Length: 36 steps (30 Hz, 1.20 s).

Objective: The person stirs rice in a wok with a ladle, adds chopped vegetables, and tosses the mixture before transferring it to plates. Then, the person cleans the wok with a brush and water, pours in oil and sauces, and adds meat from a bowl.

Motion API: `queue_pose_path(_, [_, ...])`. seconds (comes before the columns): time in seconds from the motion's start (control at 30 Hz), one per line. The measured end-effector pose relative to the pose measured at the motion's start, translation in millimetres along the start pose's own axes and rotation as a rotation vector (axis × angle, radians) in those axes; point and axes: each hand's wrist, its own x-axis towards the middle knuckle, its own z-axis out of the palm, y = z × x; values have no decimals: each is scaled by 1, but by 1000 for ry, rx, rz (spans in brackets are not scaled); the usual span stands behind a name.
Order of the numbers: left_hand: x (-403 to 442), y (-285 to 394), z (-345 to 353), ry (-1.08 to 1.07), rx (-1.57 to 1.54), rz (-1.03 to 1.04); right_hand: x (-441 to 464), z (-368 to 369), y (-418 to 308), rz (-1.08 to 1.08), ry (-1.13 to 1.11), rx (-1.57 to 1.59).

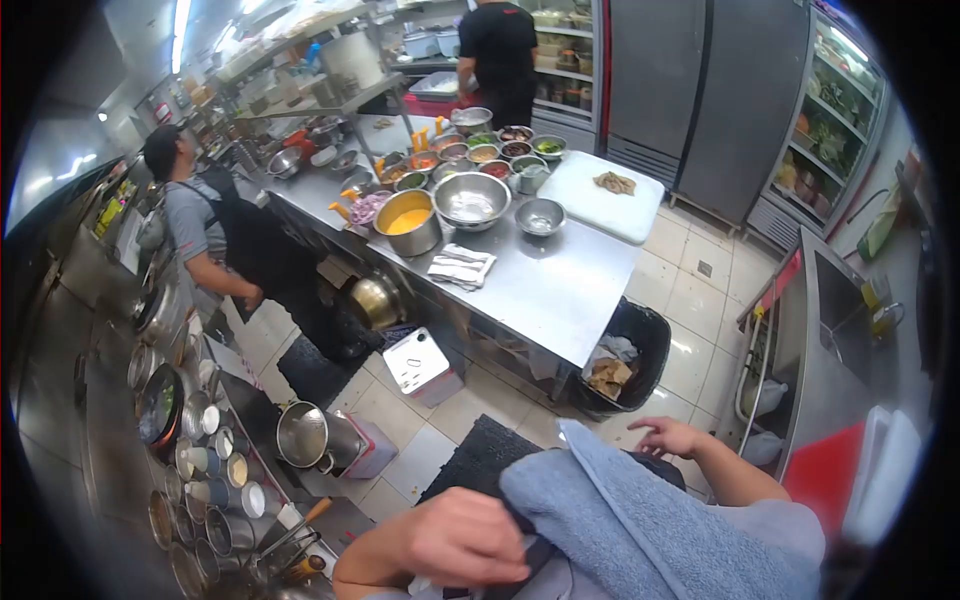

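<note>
My left hand (pixel 465 537) is raised close to my chest, its fingers curled into a closed shape. The inside of the fist faces away from view, so whatever it may hold is hidden. Right beside it, a blue-grey towel (pixel 640 510) hangs over the front of my body. Beyond the towel, my right hand (pixel 665 436) is held out low with its fingers apart and nothing in them. The nearest thing past that hand is a black trash bin (pixel 655 345) with crumpled paper and cardboard inside.
A steel counter (pixel 570 290) carries a pot of yellow liquid (pixel 408 222), steel bowls (pixel 472 200), a striped cloth (pixel 462 266) and a white cutting board (pixel 600 210). Pots and a stove line the left. A sink (pixel 835 290) stands right. One person (pixel 240 235) stands left, another (pixel 498 65) behind.
</note>
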Motion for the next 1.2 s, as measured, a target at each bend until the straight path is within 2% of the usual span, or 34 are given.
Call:
queue_pose_path(0.03, [14, 4, -15, -46, -14, 9, -12, -3, -21, -83, -37, 17])
queue_pose_path(0.1, [18, -2, -37, -186, 1, 195, -38, -3, -66, -168, -71, -29])
queue_pose_path(0.2, [56, 14, -38, -65, -87, 177, -58, -13, -94, -274, -292, 123])
queue_pose_path(0.23, [60, 7, -36, -49, -95, 164, -56, -15, -92, -256, -304, 127])
queue_pose_path(0.3, [68, -8, -37, -152, -220, 149, -47, -18, -90, -498, -365, 8])
queue_pose_path(0.37, [64, -27, -30, -170, -261, 135, -29, -27, -84, -504, -419, -21])
queue_pose_path(0.43, [57, -39, -26, -107, -373, 79, -12, -41, -70, -431, -373, -148])
queue_pose_path(0.5, [38, -43, -34, -88, -339, 47, -8, -44, -85, -351, -430, -105])
queue_pose_path(0.57, [7, -51, -37, 74, -231, -102, 5, -44, -85, -442, -412, -209])
queue_pose_path(0.6, [-9, -54, -40, 111, -165, -157, 10, -47, -97, -547, -371, -369])
queue_pose_path(0.63, [-25, -56, -39, 117, -170, -156, 5, -44, -123, -539, -371, -369])
queue_pose_path(0.7, [-58, -53, -34, 317, -44, -473, -16, -29, -182, -491, -15, -374])
queue_pose_path(0.73, [-71, -52, -37, 347, -32, -573, -15, -19, -192, -498, -7, -380])
queue_pose_path(0.77, [-84, -53, -36, 341, -16, -556, -12, -10, -203, -762, -155, -490])
queue_pose_path(0.8, [-97, -56, -37, 385, 4, -664, -7, 0, -219, -1035, -307, -614])
queue_pose_path(0.87, [-122, -60, -45, 428, 5, -809, -12, 46, -259, -934, -609, -876])
queue_pose_path(0.97, [-158, -65, -61, 411, 40, -1034, 7, 102, -295, -1088, -760, -869])
queue_pose_path(1.03, [-191, -72, -77, 385, 136, -1015, 14, 117, -332, -1255, -728, -849])
queue_pose_path(1.1, [-221, -76, -95, 483, 74, -1250, 13, 129, -374, -1391, -542, -719])
queue_pose_path(1.17, [-264, -88, -105, 477, 127, -1304, 7, 147, -416, -1573, -405, -519])
queue_pose_path(1.2, [-296, -103, -105, 522, 150, -1349, 3, 163, -429, -1587, -347, -373])
